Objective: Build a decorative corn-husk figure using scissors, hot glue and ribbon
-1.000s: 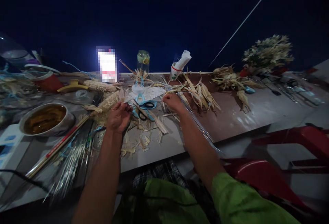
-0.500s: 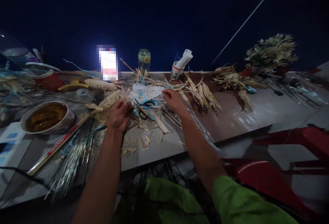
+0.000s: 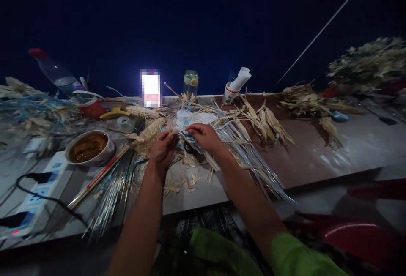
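My left hand [image 3: 163, 147] is closed with its fingertips pinched on a pale corn-husk flower [image 3: 171, 127], small and blurred. Close on its right, my right hand [image 3: 204, 137] is also pinched; whatever lies between its fingertips is too fine to name. Beneath the hands, black-handled scissors [image 3: 189, 146] lie partly hidden on the littered table. Husk scraps [image 3: 190, 181] are scattered nearer to me. Behind the hands stands a small white container [image 3: 184, 116] with blue string and husk tips above it.
On the left are a bowl of brown liquid [image 3: 89, 148], a power strip [image 3: 47, 191] with cables, and thin wires [image 3: 111, 202]. Corn cobs [image 3: 152, 130], a lit phone [image 3: 151, 90], a bottle [image 3: 190, 82] and a paper cup [image 3: 230, 94] stand or lie behind. Dried husks [image 3: 269, 124] lie right.
My right hand has come in beside my left hand, closing the gap between them. The camera view has turned left, so the table's things appear farther right.
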`<state>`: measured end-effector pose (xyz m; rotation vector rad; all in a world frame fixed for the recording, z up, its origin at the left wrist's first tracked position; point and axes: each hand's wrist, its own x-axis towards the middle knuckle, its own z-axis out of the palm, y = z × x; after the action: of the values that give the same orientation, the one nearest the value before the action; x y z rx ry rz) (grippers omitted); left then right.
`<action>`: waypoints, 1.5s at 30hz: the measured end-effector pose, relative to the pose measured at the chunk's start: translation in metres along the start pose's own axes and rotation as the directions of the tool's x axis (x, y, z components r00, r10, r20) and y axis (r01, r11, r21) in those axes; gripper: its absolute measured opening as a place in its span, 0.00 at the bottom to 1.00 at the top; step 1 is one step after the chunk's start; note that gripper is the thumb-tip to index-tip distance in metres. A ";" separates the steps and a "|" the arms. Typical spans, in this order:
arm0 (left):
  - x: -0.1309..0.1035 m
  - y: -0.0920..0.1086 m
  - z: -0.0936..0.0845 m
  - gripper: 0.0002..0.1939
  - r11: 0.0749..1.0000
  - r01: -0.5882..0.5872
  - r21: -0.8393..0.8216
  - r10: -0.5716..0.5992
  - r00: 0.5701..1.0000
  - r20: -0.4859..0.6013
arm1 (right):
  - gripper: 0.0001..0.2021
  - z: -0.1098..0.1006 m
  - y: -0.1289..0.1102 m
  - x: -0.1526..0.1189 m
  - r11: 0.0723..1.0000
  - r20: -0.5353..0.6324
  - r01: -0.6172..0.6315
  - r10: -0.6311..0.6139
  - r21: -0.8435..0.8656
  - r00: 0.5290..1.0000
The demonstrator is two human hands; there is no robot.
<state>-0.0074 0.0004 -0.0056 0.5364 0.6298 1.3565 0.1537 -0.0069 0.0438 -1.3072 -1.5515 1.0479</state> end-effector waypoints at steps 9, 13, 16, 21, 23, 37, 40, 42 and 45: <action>0.000 0.000 0.004 0.16 1.000 0.003 0.016 -0.003 1.000 0.009 | 0.22 0.012 -0.025 0.005 0.898 0.031 -0.077 0.071 0.434 0.997; -0.001 0.001 0.005 0.15 1.000 0.013 0.012 -0.014 1.000 0.015 | 0.17 0.009 -0.029 0.019 0.921 0.084 -0.120 0.095 0.372 0.992; -0.002 0.000 0.005 0.13 0.999 0.019 0.045 -0.021 0.999 0.039 | 0.13 0.005 -0.033 0.026 0.932 0.139 -0.157 0.117 0.328 0.983; -0.003 0.001 0.005 0.16 0.997 0.018 0.074 -0.022 0.998 0.065 | 0.06 0.005 -0.036 0.029 0.913 0.158 -0.212 0.166 0.348 0.973; -0.004 0.001 0.005 0.17 0.997 0.027 0.078 -0.033 0.997 0.075 | 0.05 0.009 -0.034 0.028 0.865 0.166 -0.262 0.210 0.427 0.963; -0.004 0.000 0.003 0.15 0.996 -0.013 0.093 -0.006 0.981 0.196 | 0.07 0.018 -0.011 0.026 0.577 0.338 -0.431 0.267 0.694 0.902; -0.004 0.001 0.004 0.15 0.997 -0.008 0.081 -0.007 0.982 0.190 | 0.06 0.014 -0.012 0.025 0.575 0.338 -0.421 0.251 0.701 0.907; -0.004 0.001 0.003 0.14 0.998 -0.003 0.067 -0.009 0.984 0.180 | 0.06 0.011 -0.013 0.023 0.583 0.330 -0.419 0.259 0.696 0.908; -0.004 0.001 0.003 0.14 0.998 0.006 0.056 -0.014 0.989 0.146 | 0.09 0.005 -0.015 0.021 0.627 0.308 -0.407 0.267 0.664 0.913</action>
<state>-0.0064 -0.0034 -0.0020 0.6709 0.5504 1.2805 0.1426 0.0114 0.0578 -0.9527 -0.8245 1.8363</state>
